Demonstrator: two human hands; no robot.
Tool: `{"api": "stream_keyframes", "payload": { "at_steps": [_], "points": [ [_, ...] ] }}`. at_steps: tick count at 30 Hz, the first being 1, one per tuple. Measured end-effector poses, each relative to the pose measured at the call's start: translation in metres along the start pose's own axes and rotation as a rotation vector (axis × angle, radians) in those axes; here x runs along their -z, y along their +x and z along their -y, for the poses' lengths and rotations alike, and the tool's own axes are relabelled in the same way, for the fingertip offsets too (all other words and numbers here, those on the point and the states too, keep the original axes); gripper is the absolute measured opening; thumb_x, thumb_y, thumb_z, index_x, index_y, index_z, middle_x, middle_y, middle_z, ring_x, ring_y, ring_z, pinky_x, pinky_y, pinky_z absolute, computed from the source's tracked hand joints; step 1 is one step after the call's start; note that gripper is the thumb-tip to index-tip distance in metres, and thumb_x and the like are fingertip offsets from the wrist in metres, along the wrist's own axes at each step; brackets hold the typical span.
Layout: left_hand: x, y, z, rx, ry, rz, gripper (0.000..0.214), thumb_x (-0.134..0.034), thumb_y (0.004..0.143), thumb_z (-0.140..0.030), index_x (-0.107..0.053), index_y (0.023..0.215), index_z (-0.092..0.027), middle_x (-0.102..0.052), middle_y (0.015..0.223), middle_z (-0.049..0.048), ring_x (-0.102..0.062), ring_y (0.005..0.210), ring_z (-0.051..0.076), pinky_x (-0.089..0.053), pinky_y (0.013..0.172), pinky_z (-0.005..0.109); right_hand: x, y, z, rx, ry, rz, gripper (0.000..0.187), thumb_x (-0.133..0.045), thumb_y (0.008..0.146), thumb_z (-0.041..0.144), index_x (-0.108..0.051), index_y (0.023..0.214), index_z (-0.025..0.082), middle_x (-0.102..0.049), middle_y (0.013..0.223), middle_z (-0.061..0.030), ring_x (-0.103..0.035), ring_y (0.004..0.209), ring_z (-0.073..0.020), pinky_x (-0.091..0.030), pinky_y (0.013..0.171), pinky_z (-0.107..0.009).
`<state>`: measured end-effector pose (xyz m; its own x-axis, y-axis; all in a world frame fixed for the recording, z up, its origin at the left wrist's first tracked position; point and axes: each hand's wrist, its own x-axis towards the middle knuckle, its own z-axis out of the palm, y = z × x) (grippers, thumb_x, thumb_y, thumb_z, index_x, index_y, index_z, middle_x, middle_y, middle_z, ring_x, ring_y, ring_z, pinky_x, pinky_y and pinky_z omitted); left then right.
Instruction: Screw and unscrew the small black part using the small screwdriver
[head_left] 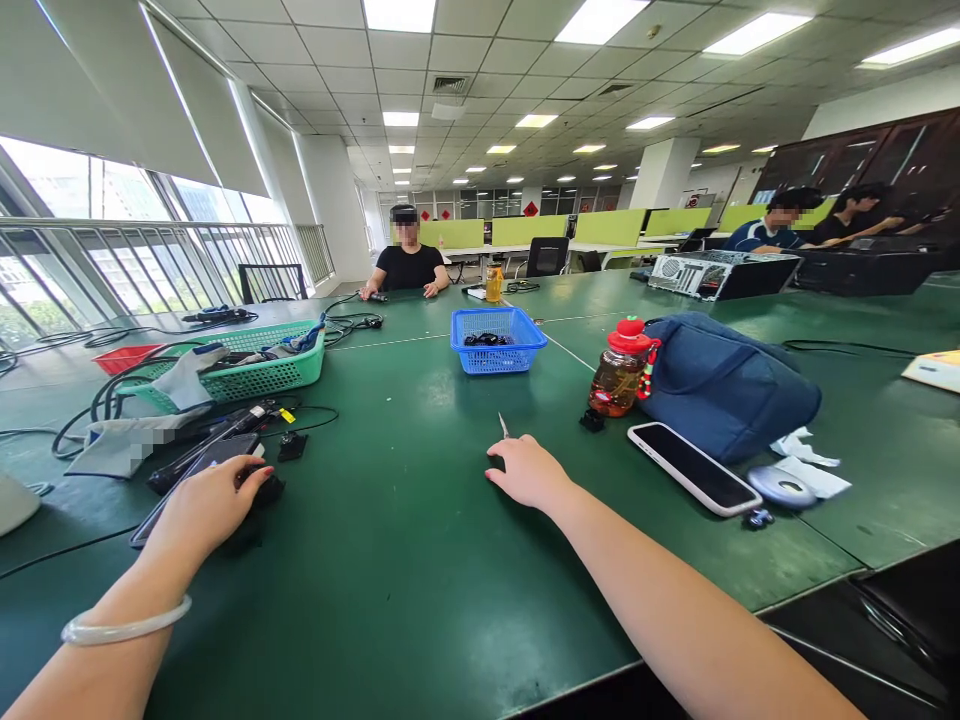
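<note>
Reference is the blue basket (499,360). To its near left, the left hand (204,507) is curled, thumb and fingertips at a black item (274,489); whether this is gripped or only touched cannot be determined. A dark phone (154,518) lies partly under that hand.

On the near side of the blue basket is a slim metal tool (504,428). Its visible point extends just beyond the right hand (531,474), long axis directed away from the wearer, roughly at the blue basket. The right hand is much the nearer; its fingers are bent with a small gap at the thumb. It covers the tool's rear, so hold on it is unconfirmed.

Surroundings: left of the blue basket, a green basket (296,374) with a glove (187,376) over its edge; right and nearer, a black cube (592,421), bottle (615,380), white phone (694,470) and bag (731,390). The chief obstruction to view is the right hand itself.
</note>
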<state>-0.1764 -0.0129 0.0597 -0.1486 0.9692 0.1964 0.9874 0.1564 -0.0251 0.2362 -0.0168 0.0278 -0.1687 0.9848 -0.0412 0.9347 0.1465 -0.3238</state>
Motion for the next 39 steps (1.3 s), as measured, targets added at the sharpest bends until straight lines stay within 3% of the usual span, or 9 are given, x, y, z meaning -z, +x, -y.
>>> {"api": "stream_keyframes", "payload": {
  "at_steps": [8,18,25,31,39],
  "points": [
    [-0.003,0.003,-0.007,0.074,0.076,0.108,0.06,-0.031,0.094,-0.054,-0.062,0.125,-0.014,-0.074,0.1,0.0185,-0.068,0.097,0.034,-0.048,0.083,0.041,-0.002,0.001,-0.003,0.0,0.003,-0.008,0.041,-0.06,0.09,0.037,-0.064,0.127,0.02,-0.066,0.126,-0.0073,-0.051,0.119,-0.0267,-0.046,0.097,-0.038],
    [-0.012,0.0,-0.019,0.005,0.202,0.038,0.055,-0.029,0.094,-0.047,-0.067,0.112,-0.01,-0.073,0.088,0.0196,-0.069,0.087,0.036,-0.049,0.077,0.042,-0.003,0.001,-0.001,-0.001,-0.007,-0.006,0.041,-0.06,0.09,0.037,-0.064,0.127,0.019,-0.066,0.127,-0.0074,-0.051,0.12,-0.0268,-0.046,0.098,-0.037],
    [-0.022,0.002,-0.016,0.014,0.14,-0.017,0.052,-0.029,0.092,-0.039,-0.065,0.115,-0.009,-0.071,0.105,0.0202,-0.067,0.095,0.033,-0.05,0.082,0.04,-0.003,0.001,-0.001,0.001,-0.009,-0.009,0.041,-0.059,0.09,0.037,-0.064,0.128,0.019,-0.065,0.128,-0.0071,-0.051,0.119,-0.0276,-0.046,0.097,-0.038],
    [-0.027,0.002,-0.018,-0.062,0.235,-0.045,0.052,-0.025,0.093,-0.034,-0.065,0.108,-0.003,-0.069,0.098,0.0243,-0.067,0.091,0.034,-0.049,0.08,0.042,-0.004,0.001,-0.001,0.009,-0.013,-0.016,0.042,-0.059,0.091,0.037,-0.063,0.128,0.019,-0.065,0.128,-0.007,-0.052,0.118,-0.0276,-0.047,0.097,-0.038],
    [-0.028,0.007,-0.015,-0.119,0.22,-0.009,0.051,-0.027,0.093,-0.033,-0.062,0.116,-0.004,-0.07,0.105,0.0241,-0.066,0.097,0.035,-0.049,0.084,0.043,-0.004,0.001,-0.001,0.007,-0.02,-0.014,0.042,-0.059,0.091,0.037,-0.063,0.128,0.019,-0.066,0.127,-0.0071,-0.051,0.118,-0.0271,-0.046,0.097,-0.037]
  ]
}}
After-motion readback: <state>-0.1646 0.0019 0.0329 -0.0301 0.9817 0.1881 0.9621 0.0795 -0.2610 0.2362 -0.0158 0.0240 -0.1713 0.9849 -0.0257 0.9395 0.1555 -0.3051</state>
